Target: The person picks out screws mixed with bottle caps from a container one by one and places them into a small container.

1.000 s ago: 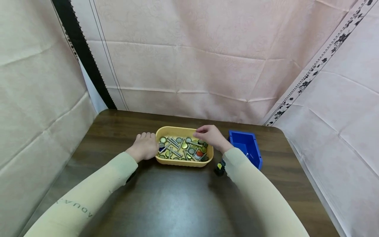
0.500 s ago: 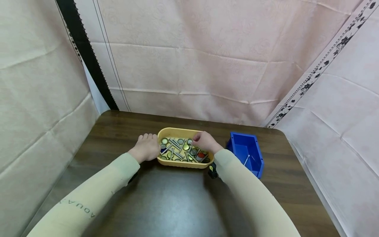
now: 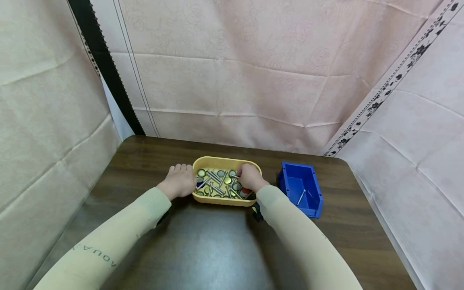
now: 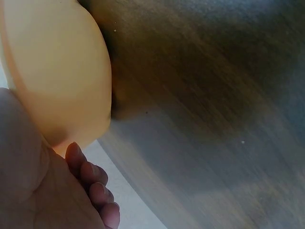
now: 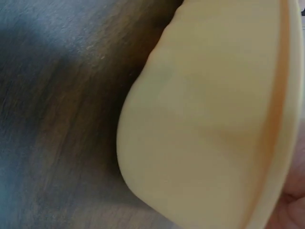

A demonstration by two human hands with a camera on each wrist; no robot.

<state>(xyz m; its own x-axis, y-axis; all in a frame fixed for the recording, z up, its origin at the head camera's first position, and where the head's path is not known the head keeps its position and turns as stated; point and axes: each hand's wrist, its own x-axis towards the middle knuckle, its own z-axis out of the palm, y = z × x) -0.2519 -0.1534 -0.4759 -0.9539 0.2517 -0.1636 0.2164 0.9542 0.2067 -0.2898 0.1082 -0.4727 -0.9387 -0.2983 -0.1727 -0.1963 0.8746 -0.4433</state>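
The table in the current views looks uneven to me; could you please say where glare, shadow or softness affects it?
Head view: pale glare on the table between the sleeves, a dark shadow along the right sleeve; left wrist view: shadow darkens the wood beside the yellow tray; right wrist view: bluish sheen at the left, grain soft.

– What's the yellow tub (image 3: 224,202) like?
– Oblong, round-cornered, upright on the table (image 3: 217,249), its left end gripped by the left hand (image 3: 179,181), the right hand (image 3: 251,177) reaching inside
– And its contents?
– Silver screws (image 3: 219,190) strewn at angles among round caps (image 3: 227,180), gold and grey
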